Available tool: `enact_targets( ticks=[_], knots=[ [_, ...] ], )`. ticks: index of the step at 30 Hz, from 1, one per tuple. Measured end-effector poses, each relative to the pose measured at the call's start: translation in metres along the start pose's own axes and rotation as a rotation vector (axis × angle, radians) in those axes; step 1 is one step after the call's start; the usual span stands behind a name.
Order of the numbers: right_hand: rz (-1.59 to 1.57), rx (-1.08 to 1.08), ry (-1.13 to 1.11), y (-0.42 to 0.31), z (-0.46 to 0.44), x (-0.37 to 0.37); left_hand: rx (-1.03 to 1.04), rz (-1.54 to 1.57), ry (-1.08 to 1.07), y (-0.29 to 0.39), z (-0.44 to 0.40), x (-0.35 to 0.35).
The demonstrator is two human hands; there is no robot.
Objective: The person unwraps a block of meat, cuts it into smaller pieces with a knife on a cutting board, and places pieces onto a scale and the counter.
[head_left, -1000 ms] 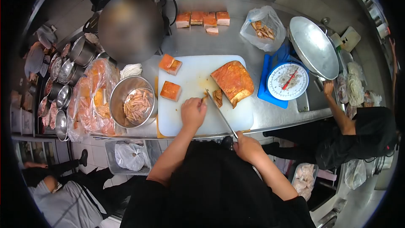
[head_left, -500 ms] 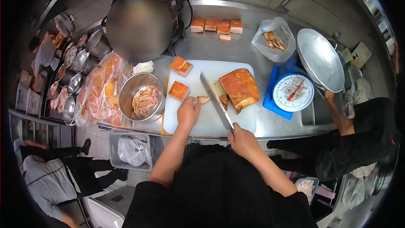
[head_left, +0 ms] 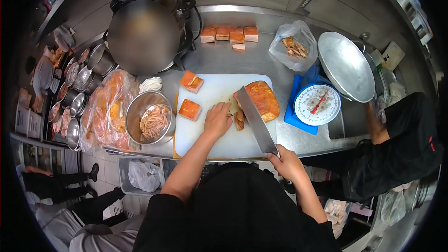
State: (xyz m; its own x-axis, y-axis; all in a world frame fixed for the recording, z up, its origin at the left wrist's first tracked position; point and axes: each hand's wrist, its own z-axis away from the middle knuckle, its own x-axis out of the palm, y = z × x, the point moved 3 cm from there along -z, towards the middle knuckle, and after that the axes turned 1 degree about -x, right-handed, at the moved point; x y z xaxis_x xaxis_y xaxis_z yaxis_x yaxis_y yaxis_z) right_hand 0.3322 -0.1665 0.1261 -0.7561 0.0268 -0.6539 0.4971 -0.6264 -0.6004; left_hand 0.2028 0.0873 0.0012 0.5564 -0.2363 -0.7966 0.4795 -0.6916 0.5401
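Observation:
A large slab of browned roast pork [head_left: 265, 99] lies on the right of the white cutting board [head_left: 205, 142]. My right hand [head_left: 286, 163] is closed around the handle of a broad knife [head_left: 255, 120], whose blade slants across the slab's left side. My left hand [head_left: 218, 120] rests on the board with fingers bent over a small piece of pork, mostly hidden beneath them. Just right of its fingertips lies a brown offcut [head_left: 239, 120]. Two square pork blocks sit at the board's left, the nearer block [head_left: 189, 110] beside my left hand.
Left stand a steel pot [head_left: 133, 128] of meat strips and a bagged heap of meat [head_left: 105, 112]. A row of pork blocks [head_left: 223, 33] and a bag of scraps [head_left: 294, 46] are behind. Right are a scale [head_left: 317, 105], its pan [head_left: 345, 65] and a person in black [head_left: 396, 149].
My left hand has moved right and forward over the small piece. My right hand has shifted right, bringing the knife over the slab's edge. The view has shifted; people at lower left have moved.

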Motion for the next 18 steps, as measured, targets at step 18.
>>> enact_targets(
  ticks=[18],
  knots=[
    [-0.462, 0.148, 0.024, 0.057, 0.019, 0.004, -0.126, 0.391, -0.184, 0.012, 0.007, 0.012]
  ],
)
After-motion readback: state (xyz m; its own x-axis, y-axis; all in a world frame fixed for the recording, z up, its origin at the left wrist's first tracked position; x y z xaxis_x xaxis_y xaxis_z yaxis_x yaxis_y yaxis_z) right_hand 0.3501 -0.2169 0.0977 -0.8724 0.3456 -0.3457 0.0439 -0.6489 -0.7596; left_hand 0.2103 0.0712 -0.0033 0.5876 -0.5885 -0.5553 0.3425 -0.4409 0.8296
